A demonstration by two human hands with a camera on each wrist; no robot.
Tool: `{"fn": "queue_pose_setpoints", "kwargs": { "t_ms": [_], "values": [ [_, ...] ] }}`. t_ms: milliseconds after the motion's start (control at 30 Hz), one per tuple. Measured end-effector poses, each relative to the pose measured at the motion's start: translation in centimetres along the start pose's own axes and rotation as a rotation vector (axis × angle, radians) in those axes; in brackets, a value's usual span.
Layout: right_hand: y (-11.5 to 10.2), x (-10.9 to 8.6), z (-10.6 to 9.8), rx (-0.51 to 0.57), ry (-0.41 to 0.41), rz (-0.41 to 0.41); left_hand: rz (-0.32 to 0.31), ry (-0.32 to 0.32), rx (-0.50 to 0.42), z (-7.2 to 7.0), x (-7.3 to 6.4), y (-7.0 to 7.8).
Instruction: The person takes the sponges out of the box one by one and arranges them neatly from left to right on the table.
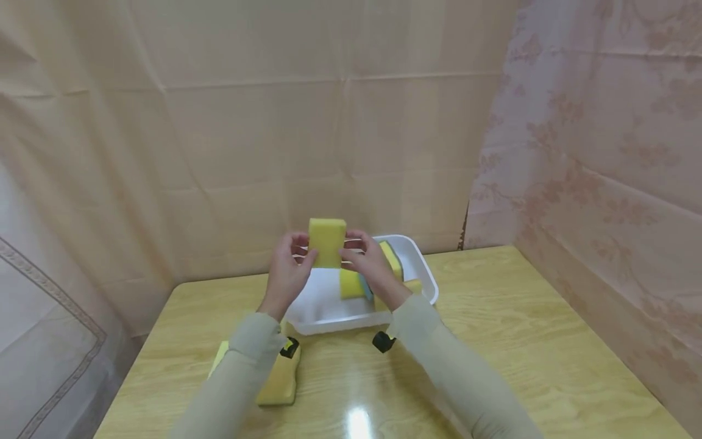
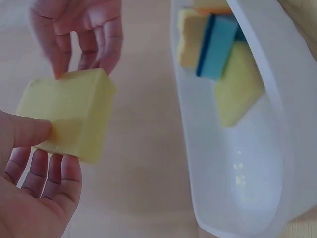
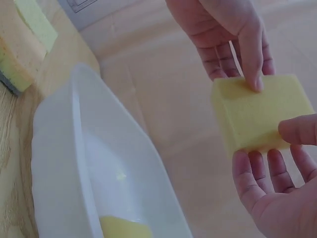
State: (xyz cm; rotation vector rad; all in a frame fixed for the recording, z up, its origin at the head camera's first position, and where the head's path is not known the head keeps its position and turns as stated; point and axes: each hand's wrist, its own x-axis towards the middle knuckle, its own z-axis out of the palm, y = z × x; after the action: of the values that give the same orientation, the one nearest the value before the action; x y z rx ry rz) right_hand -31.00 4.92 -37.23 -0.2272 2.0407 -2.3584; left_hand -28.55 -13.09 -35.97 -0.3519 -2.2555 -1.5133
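Observation:
Between both hands a yellow sponge (image 1: pixel 327 243) is held up above the back part of a white tray (image 1: pixel 320 327). My left hand (image 1: pixel 289 268) pinches its left edge, thumb on the near face and fingers behind. On the opposite edge, my right hand (image 1: pixel 373 262) grips it the same way. In the left wrist view the yellow sponge (image 2: pixel 64 109) has a plain broad face and a thick side. Several sponges lie in the tray's right part, among them a yellow one (image 2: pixel 240 89) and a blue-green one (image 2: pixel 218 47), partly covered by the right forearm in the head view.
On the wooden table (image 1: pixel 493 341), orange-yellow sponges (image 1: pixel 278 381) lie at the front left, partly behind the left sleeve. Black wrist-camera pieces (image 1: pixel 383 341) show by the cuffs. A beige curtain (image 1: pixel 247 152) hangs behind the table, a floral cloth (image 1: pixel 603 152) at the right.

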Motion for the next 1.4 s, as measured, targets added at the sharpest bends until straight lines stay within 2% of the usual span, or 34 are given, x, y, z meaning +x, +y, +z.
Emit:
{"fn": "queue_pose_setpoints", "kwargs": {
  "t_ms": [200,400,633,867,1033,1167,1400],
  "values": [
    [-0.6,-2.0,-1.0,-0.118,-0.039,-0.085,0.009,0.004,-0.049,-0.4,-2.1,1.3],
    [-1.2,-3.6,-1.1,-0.170,-0.052,-0.164,0.001,0.023,-0.076,-0.6,-3.4,1.9],
    [-1.6,-5.1,-1.0,-0.238,-0.021,-0.181,0.022,0.026,-0.097,-0.6,-4.4,2.2],
    [-1.7,-5.7,-0.9,-0.255,-0.039,-0.225,0.022,0.028,-0.110,-1.0,-5.2,1.9],
    [-1.7,-6.3,-1.0,-0.289,-0.070,-0.258,0.020,0.018,-0.144,-1.4,-5.8,1.8],
    [-1.6,-6.7,-1.1,-0.327,-0.118,-0.276,-0.014,0.008,-0.175,-1.8,-6.4,1.9],
    [-1.7,-7.3,-1.2,-0.307,-0.198,-0.262,-0.046,-0.008,-0.180,-2.4,-7.0,1.8]
  ]
}}
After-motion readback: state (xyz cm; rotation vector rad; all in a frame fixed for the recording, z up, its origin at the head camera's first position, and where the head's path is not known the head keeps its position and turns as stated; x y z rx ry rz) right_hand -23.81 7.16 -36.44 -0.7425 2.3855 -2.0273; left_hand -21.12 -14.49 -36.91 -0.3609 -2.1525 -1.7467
